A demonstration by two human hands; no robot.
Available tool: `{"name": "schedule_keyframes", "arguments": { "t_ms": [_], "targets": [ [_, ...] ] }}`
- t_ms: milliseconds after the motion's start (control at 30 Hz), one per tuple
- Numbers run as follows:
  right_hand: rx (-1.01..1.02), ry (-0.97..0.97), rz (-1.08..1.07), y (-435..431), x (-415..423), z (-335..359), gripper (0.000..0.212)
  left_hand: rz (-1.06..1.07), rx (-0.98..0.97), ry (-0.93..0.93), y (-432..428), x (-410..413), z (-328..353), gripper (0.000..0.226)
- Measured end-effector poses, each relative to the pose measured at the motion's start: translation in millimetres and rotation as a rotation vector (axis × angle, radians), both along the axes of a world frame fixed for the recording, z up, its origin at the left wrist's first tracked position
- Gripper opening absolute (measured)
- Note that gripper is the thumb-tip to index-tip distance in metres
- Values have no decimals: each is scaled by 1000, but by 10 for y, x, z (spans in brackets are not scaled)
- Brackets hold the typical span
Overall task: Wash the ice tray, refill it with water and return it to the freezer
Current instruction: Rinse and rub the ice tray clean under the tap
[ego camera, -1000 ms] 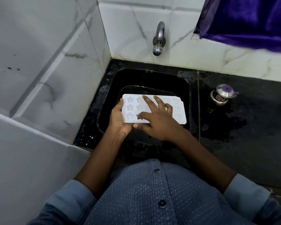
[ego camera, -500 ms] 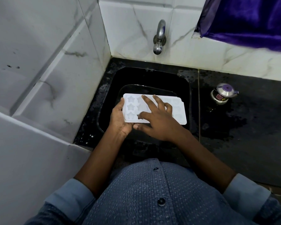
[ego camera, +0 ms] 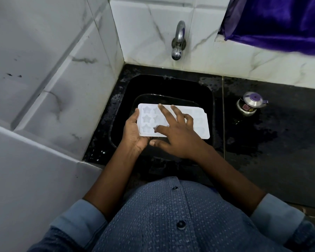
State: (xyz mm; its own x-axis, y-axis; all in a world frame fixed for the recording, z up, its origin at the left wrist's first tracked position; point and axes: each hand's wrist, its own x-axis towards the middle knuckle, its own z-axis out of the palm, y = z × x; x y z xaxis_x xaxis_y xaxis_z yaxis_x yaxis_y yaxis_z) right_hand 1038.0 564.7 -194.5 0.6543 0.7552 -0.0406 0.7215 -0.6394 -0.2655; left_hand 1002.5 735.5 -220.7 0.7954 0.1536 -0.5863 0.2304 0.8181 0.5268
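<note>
View from above the person's chest, facing a corner of white tiled wall [ego camera: 44, 70]. A black table [ego camera: 280, 160], wet in patches, runs along the wall and carries a black sink [ego camera: 171, 84] set into its corner; a purple cloth [ego camera: 280, 20] hangs at upper right.

The ice tray [ego camera: 200, 128], white with star-shaped cells facing up, is held roughly level over the sink, just below and in front of the tap. The left hand [ego camera: 133, 133] grips the tray's left end, thumb over the rim and the rest underneath. The right hand [ego camera: 178, 137] lies on top, its fingers [ego camera: 166, 113] spread and nearly straight across the cells, holding nothing.

The tap [ego camera: 178, 40] projects from the wall above the sink; no stream is visible from it. A small metal pot with a purple lid [ego camera: 251, 104] stands on the table, well apart from the tray.

Step in hand, as judged: washing, the right hand rubbing out the cells. The cells look empty, so the refill is not yet done. The next move probably calls for freeing the right hand to open the tap, then keeping the tray level under the flow.
</note>
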Motion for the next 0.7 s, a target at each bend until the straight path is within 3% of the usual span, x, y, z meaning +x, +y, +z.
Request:
{"name": "schedule_keyframes", "arguments": {
  "t_ms": [367, 700],
  "targets": [
    [9, -7, -2, 6, 29, 23, 58, 13, 23, -3, -12, -15, 17, 61],
    [71, -5, 35, 41, 34, 51, 52, -30, -76, -46, -45, 6, -8, 65]
  ]
}}
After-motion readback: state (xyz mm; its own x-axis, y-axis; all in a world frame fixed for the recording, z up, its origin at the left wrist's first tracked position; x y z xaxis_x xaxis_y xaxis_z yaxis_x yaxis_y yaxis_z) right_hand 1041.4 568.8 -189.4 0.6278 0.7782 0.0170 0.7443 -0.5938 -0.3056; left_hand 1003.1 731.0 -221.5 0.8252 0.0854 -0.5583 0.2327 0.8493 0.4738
